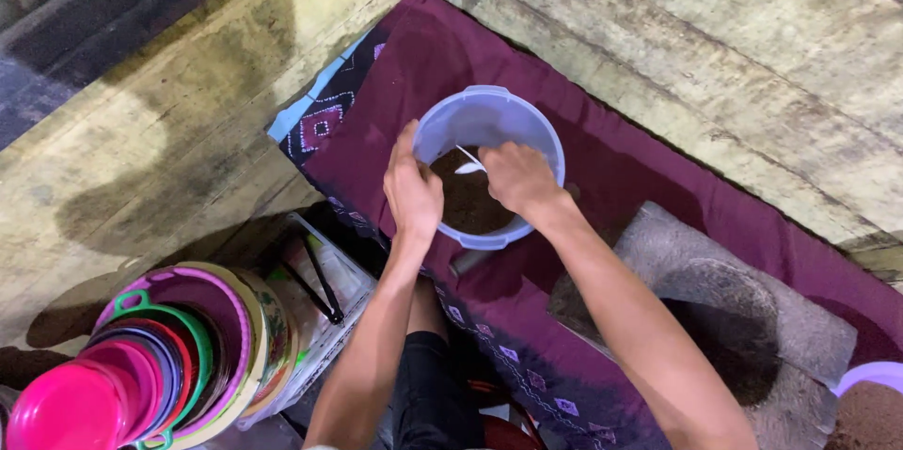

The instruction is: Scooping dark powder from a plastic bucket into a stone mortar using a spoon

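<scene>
I see my left hand (412, 194) gripping the near-left rim of the tub (489, 121); my right hand (515, 179) pinches a spoon (469, 166) over brown powder (470, 204).

The place looked like a plain home cooking corner, with work done at floor level. Rough, stained wooden plank walls (715, 46) met at a corner, and a maroon patterned cloth (602, 177) covered the floor. A stone grinding mortar (724, 318) sat on it beside a pale plastic bucket (489, 121) of dark ground powder (470, 201). Stacked bright plastic bowls and strainers (160, 356) stood near a clear storage box (324, 290).
</scene>
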